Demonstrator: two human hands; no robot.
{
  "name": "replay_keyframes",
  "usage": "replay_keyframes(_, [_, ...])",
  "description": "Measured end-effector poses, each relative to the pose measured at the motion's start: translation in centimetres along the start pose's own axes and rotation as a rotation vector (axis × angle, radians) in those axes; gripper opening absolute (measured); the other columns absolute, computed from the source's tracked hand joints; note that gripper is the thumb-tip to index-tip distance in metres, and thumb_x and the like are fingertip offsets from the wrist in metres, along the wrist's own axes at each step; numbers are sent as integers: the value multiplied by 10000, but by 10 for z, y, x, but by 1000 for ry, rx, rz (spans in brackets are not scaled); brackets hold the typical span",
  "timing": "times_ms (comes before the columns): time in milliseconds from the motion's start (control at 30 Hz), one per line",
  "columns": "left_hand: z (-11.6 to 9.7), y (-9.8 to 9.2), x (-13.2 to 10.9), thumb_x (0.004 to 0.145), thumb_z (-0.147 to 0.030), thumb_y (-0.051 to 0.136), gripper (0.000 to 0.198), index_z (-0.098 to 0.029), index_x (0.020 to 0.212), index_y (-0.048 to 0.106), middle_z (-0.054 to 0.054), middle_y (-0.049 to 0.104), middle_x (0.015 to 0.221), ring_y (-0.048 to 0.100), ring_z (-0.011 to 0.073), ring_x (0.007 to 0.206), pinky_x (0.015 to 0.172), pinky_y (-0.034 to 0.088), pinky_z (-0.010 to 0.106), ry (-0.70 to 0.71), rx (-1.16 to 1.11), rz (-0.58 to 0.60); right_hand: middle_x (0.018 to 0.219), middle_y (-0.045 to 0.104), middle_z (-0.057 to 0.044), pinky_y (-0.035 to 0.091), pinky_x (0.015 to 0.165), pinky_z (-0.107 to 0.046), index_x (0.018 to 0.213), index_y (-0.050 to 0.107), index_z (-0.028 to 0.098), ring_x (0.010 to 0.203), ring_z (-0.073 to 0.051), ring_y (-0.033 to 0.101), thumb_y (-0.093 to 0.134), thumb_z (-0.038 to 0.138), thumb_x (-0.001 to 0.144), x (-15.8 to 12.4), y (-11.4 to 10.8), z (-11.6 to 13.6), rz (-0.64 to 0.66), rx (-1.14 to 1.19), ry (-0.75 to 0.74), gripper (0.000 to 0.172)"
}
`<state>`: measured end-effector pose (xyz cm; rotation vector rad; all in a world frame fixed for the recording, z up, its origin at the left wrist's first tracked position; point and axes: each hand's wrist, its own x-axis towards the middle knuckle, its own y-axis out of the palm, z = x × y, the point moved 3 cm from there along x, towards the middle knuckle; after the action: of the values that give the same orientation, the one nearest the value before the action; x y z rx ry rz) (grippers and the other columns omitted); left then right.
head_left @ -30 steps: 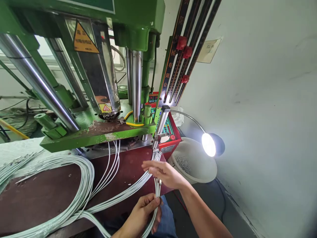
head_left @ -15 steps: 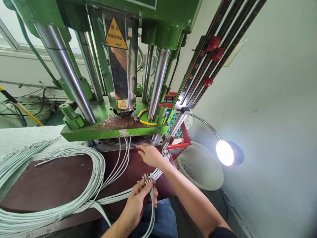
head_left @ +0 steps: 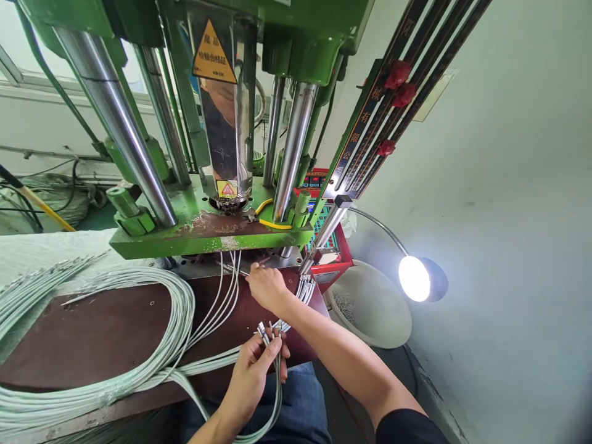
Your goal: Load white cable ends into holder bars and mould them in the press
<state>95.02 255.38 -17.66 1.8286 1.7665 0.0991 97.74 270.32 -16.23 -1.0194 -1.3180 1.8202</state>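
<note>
My left hand is closed around a small bunch of pale green cables with metal plug ends pointing up, held just off the front edge of the brown bench. My right hand reaches under the green press plate to the mould area, its fingers pinched on a cable end I can barely make out. Three thin cables run out from under the plate toward me. More plug ends hang beside the right wrist.
A big coil of pale cables covers the bench's left side. Steel columns and a yellow warning label rise above. A red control box, white bucket and lit gooseneck lamp stand right, by the wall.
My right hand left the cable bunch and went forward and left under the press plate. My left hand stayed low with its bunch. The view tilted down slightly.
</note>
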Motion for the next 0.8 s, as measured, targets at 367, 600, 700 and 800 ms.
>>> replay_keyframes(367, [17,14,5,726,-601,692,448,-167,649,611,-18,577,502,463,81,393,436,370,218,-44,98,54,746,650,-26,463,496,-191,967,609,140,554,-97,588,378,545,976,-131,9,-82,168,988,-12,466])
replay_keyframes(600, [24,27,10,660,-693,675,541,-185,530,539,-36,488,419,403,95,375,416,297,239,-121,320,91,693,549,9,352,420,-167,913,685,110,492,-52,428,568,648,838,-161,28,-78,-90,1476,211,555])
replay_keyframes(700, [26,31,11,631,-734,665,582,-190,502,502,-43,450,406,359,85,379,424,253,238,-137,361,92,751,607,-12,430,527,-196,1028,715,125,593,-87,501,614,597,833,-161,26,-76,-75,1556,188,521])
replay_keyframes(800, [23,34,11,592,-760,673,609,-195,492,468,-61,404,401,299,69,394,435,217,232,-150,354,92,789,635,-25,442,546,-213,1074,729,141,620,-107,522,615,579,837,-163,22,-76,-54,1540,163,512])
